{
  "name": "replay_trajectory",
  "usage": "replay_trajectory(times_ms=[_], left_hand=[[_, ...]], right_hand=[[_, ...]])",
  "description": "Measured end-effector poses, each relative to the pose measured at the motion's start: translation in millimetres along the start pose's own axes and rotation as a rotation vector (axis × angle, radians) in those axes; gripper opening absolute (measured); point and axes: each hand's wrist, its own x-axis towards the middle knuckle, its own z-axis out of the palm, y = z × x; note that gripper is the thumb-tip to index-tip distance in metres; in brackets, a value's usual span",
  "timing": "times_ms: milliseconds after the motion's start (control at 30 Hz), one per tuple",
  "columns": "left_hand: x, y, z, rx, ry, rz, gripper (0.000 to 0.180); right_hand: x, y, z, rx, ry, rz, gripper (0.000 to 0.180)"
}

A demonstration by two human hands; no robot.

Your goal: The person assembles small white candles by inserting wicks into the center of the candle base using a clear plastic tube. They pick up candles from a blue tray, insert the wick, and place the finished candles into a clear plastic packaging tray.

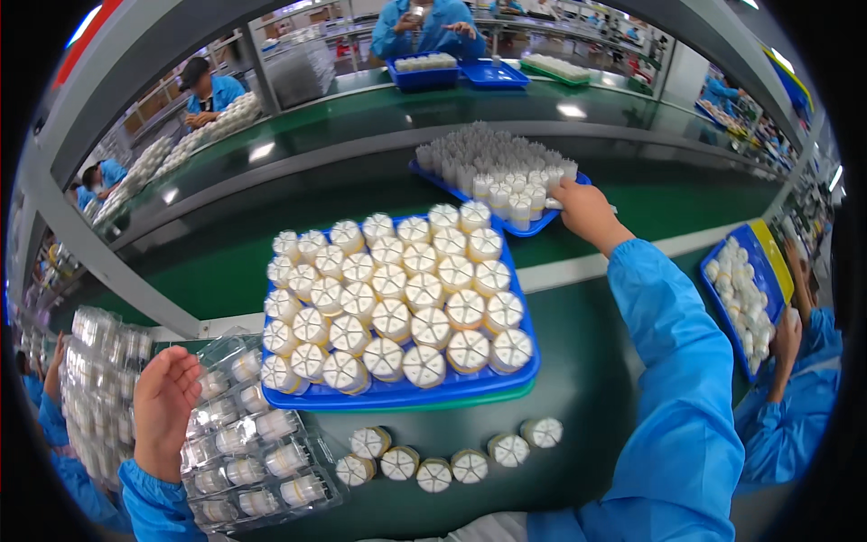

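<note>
My right hand (589,212) reaches to the right edge of the far blue tray (585,180). Its fingers are closed at a small white cylindrical part (554,204), mostly covered by them. That tray bears many clear plastic sleeves (479,149) and several white-ended cylinders (519,200) at its near end. My left hand (167,402) is raised at the left, palm showing, fingers slightly curled with nothing in them. Beside it, a clear blister tray (334,488) holds rows of white cylinders (287,459). Between my arms a nearer blue tray (461,388) carries rows of upright white-topped cylinders (390,319).
A curved row of several white-topped cylinders (434,475) stands on the green bench near me. Stacked filled blister packs (99,397) rise at the far left. To the right, a co-worker's hand (787,336) is at a blue tray of white parts (741,303). Other workers sit beyond the green conveyor (343,117).
</note>
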Motion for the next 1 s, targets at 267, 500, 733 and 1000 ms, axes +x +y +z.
replay_trajectory(times_ms=[267, 500, 733, 1000], left_hand=[[42.3, 48.8, 64.8, 0.108, -0.178, 0.136, 0.029], [117.3, 75.3, 293.6, 0.436, -0.669, 0.218, 0.023], [141.9, -20.4, 503.1, 0.955, -0.929, 0.112, 0.037], [138.9, -134.4, 610.4, 1.416, -0.842, -0.122, 0.041]], right_hand=[[-170.1, -24.8, -63.3, 0.045, 0.054, 0.052, 0.034], [-299.5, -20.5, -112.8, 0.102, 0.117, 0.378, 0.02], [-367.1, -13.0, -175.8, 0.338, -0.037, 0.972, 0.026], [-351.7, -28.7, -178.1, 1.317, -0.174, 1.332, 0.037]])
